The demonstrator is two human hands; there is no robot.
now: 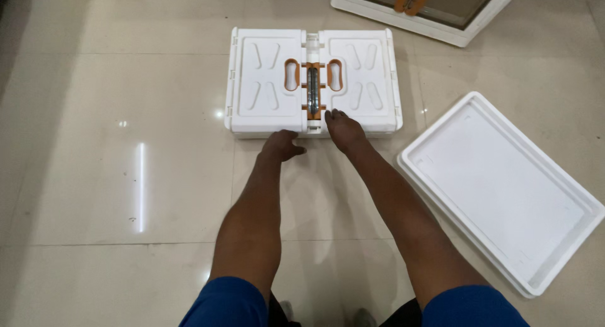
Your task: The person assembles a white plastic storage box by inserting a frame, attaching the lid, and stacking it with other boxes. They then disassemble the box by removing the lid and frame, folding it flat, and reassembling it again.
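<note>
A white folded plastic crate (pixel 265 81) with orange handle openings and an orange centre latch lies flat on the tiled floor ahead of me. My left hand (pixel 282 144) is at its near edge, fingers curled against the rim. My right hand (pixel 342 128) rests on top of the crate's near edge, just right of the centre latch, with fingers pressed down on the white panel. Neither hand lifts anything clear of the floor.
A white shallow rectangular tray (pixel 504 188) lies on the floor at the right, tilted diagonally. Another white framed box (pixel 403 15) with orange parts sits at the top right. Glossy beige tiles (pixel 126 176) surround everything.
</note>
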